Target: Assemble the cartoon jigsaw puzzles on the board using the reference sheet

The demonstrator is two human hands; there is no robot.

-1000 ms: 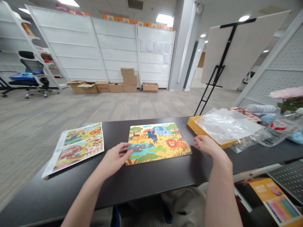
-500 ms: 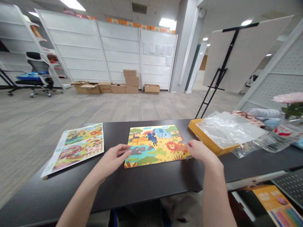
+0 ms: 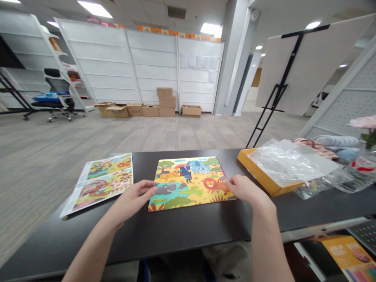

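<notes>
A colourful animal puzzle board [image 3: 190, 192] lies flat on the black table [image 3: 188, 231], with a hippo, lions, an elephant and trees on it. A dark blue patch shows near its upper middle. My left hand [image 3: 139, 197] holds the board's left edge between thumb and fingers. At the right edge, by the lions, my right hand [image 3: 245, 190] grips the board with its fingers close together. Left of the board lies a printed sheet [image 3: 102, 180] with two similar pictures.
An orange box [image 3: 261, 176] with clear plastic wrap [image 3: 282, 160] stands on the table at the right, with folded cloths [image 3: 335, 141] behind it. A black easel [image 3: 274, 98] stands beyond. Cardboard boxes [image 3: 167, 102] line the far shelves.
The board has shifted slightly left on the table, with both my hands still at its edges. The view has turned a little, so the background sits further right.
</notes>
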